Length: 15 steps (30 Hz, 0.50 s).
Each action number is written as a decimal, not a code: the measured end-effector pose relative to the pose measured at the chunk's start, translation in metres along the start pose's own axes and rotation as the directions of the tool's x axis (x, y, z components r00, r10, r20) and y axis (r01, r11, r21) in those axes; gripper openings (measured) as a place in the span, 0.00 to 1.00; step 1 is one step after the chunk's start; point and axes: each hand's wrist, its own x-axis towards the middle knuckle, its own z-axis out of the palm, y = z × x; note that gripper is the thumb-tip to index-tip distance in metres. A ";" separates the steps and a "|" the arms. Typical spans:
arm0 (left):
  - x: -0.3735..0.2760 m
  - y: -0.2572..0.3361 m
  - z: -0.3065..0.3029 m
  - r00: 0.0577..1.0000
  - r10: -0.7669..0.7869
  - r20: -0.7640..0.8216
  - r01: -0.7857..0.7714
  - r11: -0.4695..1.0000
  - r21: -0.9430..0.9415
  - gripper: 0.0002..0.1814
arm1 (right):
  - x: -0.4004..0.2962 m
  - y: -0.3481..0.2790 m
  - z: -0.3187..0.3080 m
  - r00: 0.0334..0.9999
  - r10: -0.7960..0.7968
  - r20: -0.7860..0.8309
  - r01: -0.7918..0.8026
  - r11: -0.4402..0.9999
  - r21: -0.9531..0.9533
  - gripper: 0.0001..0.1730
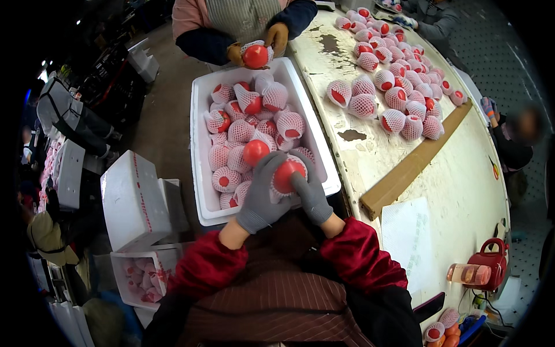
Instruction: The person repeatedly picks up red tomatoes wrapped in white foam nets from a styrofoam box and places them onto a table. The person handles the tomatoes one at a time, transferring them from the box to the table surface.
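Both my hands, in grey gloves, hold one red tomato (pixel 284 177) in a white foam net sleeve above the near end of a white foam box (pixel 200 173). My left hand (pixel 265 195) grips its left side. My right hand (pixel 313 191) is on its right side, with the thumb across the bare red skin. Beneath and beyond my hands the box is filled with several netted tomatoes (pixel 241 130), some showing red through the sleeve openings. At the far end, a co-worker's gloved hands (pixel 277 37) hold another netted tomato (pixel 255 56).
A worn white table (pixel 347 152) stands on the right, bearing many netted tomatoes (pixel 396 97), a wooden board (pixel 416 160), a paper sheet (pixel 405 243), a bottle (pixel 468 274), a red case (pixel 490 264) and a phone (pixel 429 307). Foam boxes (pixel 134 199) stand on the left. Other people work nearby.
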 end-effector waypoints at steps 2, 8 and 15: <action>-0.008 -0.005 0.014 0.996 -0.076 -0.051 0.075 0.997 -0.025 0.44 | 0.001 -0.004 0.006 0.989 0.000 -0.149 0.002 1.000 0.017 0.24; -0.012 -0.001 0.024 0.839 -0.544 0.020 0.487 0.733 -0.475 0.46 | 0.005 0.002 -0.004 0.929 -0.296 -0.221 0.201 0.907 -0.370 0.14; -0.013 -0.006 0.013 0.832 -0.555 0.029 0.392 0.549 -0.738 0.36 | 0.010 0.007 -0.006 0.944 -0.284 -0.170 0.197 0.894 -0.403 0.12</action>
